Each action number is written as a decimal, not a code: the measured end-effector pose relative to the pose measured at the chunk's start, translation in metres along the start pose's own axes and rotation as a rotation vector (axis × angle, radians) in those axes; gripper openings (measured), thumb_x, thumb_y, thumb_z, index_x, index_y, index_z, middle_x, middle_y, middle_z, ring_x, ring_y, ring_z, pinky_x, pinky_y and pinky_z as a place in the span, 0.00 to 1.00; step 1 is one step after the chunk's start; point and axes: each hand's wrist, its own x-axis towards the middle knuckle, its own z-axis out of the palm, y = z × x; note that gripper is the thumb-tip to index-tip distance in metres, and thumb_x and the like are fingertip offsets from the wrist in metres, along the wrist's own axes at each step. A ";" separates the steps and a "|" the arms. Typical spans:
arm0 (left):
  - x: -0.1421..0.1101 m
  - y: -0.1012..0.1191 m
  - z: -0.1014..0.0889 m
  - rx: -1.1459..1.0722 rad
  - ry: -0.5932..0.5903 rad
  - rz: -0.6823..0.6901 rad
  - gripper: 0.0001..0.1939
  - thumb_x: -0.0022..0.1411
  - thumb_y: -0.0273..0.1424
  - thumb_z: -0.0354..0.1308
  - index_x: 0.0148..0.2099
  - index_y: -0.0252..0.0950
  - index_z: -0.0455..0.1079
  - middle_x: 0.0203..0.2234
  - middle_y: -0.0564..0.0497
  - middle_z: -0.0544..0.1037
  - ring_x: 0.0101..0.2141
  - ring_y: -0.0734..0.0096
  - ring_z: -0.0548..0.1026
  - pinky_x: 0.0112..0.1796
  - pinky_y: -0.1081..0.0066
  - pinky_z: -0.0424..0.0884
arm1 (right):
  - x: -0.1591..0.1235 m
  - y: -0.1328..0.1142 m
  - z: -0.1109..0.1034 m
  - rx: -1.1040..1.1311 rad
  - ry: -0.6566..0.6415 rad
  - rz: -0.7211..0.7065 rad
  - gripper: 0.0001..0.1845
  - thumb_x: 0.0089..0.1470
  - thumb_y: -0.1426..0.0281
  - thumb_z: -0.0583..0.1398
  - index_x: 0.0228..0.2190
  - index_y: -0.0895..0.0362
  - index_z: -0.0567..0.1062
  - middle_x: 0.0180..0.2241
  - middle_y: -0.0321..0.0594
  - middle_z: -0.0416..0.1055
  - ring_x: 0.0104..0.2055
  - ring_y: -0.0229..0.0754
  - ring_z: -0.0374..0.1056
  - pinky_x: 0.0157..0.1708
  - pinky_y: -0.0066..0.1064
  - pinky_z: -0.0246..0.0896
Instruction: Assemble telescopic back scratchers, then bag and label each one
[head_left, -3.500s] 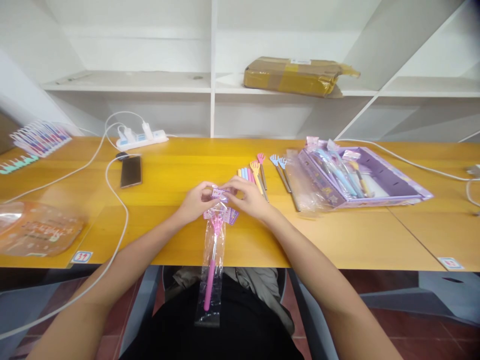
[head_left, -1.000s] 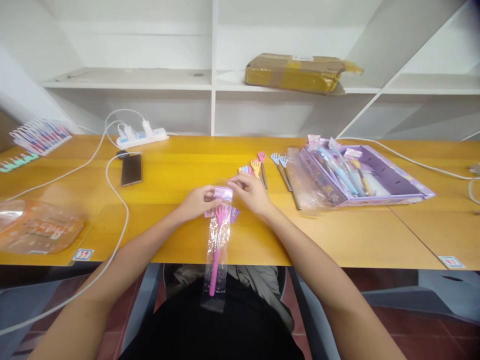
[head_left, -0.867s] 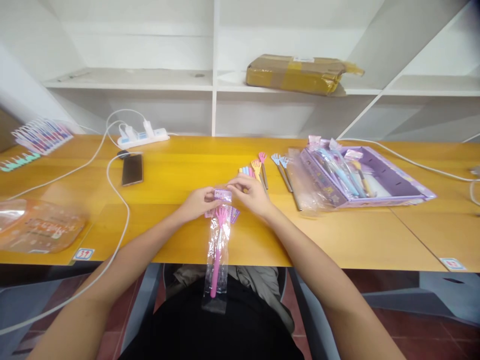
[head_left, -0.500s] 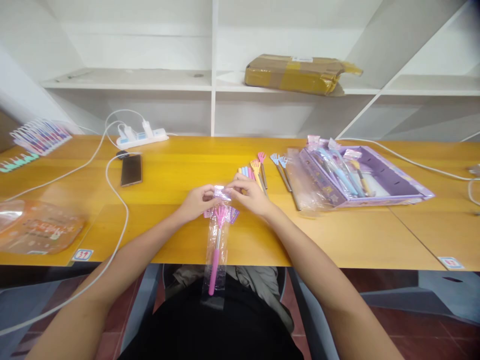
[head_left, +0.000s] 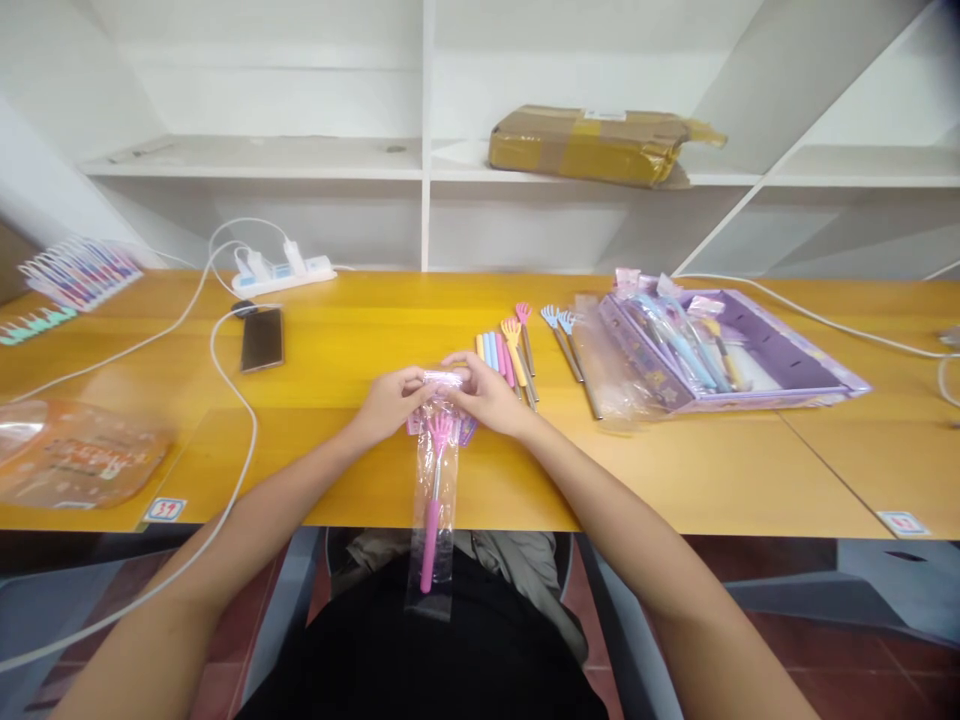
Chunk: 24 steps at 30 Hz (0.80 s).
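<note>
Both my hands pinch the top end of a clear plastic bag (head_left: 446, 480). Inside it lies a pink back scratcher (head_left: 430, 530), claw end up, its handle reaching past the table's front edge. My left hand (head_left: 391, 403) grips the bag's top from the left, thumb and fingers together. From the right, my right hand (head_left: 487, 395) closes on the same end. Pink and purple cards (head_left: 468, 430) show partly beneath the bag and my fingers. Just beyond my right hand lie loose back scratchers, among them a yellow one (head_left: 513, 345) and a pink one (head_left: 524, 325).
Two blue back scratchers (head_left: 559, 335) lie beside clear plastic bags (head_left: 619, 375). A purple box (head_left: 795, 375) holds several bagged scratchers. On the left are a phone (head_left: 262, 340), a power strip (head_left: 289, 278), a white cable (head_left: 247, 400) and an orange bag (head_left: 90, 455).
My right hand has shifted slightly left and wrapped further over the bag's top, closer to my left hand. More of the loose scratchers' handles now show behind it.
</note>
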 end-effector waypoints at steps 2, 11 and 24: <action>0.000 0.001 0.000 0.005 -0.008 -0.018 0.16 0.66 0.45 0.64 0.42 0.37 0.77 0.33 0.48 0.85 0.33 0.62 0.82 0.35 0.67 0.74 | 0.000 -0.003 0.001 0.015 -0.033 0.009 0.21 0.64 0.58 0.65 0.53 0.51 0.66 0.29 0.28 0.68 0.24 0.37 0.65 0.24 0.29 0.60; 0.003 0.004 -0.003 0.107 -0.031 0.020 0.12 0.67 0.41 0.61 0.41 0.38 0.75 0.31 0.51 0.82 0.31 0.64 0.78 0.35 0.67 0.70 | 0.000 -0.006 -0.003 -0.068 -0.114 -0.050 0.16 0.69 0.68 0.56 0.56 0.50 0.68 0.37 0.35 0.66 0.29 0.37 0.62 0.31 0.31 0.64; 0.000 0.004 0.000 -0.188 -0.056 -0.061 0.17 0.69 0.47 0.60 0.48 0.39 0.71 0.31 0.52 0.79 0.27 0.68 0.77 0.28 0.70 0.72 | 0.003 0.000 -0.005 0.049 0.010 -0.082 0.15 0.70 0.63 0.57 0.56 0.49 0.66 0.34 0.33 0.65 0.31 0.38 0.63 0.33 0.32 0.64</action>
